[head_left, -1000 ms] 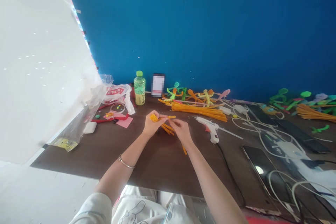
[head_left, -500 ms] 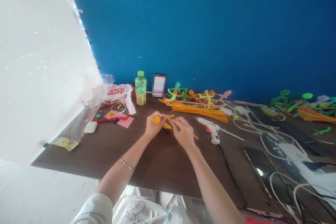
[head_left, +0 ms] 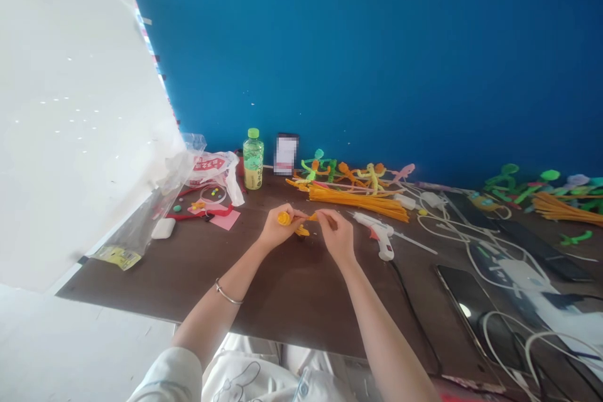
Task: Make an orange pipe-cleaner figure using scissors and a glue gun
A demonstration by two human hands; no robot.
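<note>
My left hand is closed around an orange-yellow pipe-cleaner piece, whose coiled round end shows at the fist. Facing it, my right hand pinches a short orange end between thumb and fingertips. The fingertips of both hands are a small distance apart, with orange strands between them. More orange strands hang just below my left fingertips. Behind the hands lies a bundle of orange pipe cleaners.
A white glue gun lies right of my hands, its black cord running forward. A green-capped bottle, plastic bags and red pliers are left. Pipe-cleaner figures stand behind; a phone and white cables lie right.
My right hand has moved slightly right and its fingers have closed further on the orange end. The strand that stuck out beyond my right hand no longer shows. My left hand is nearly still.
</note>
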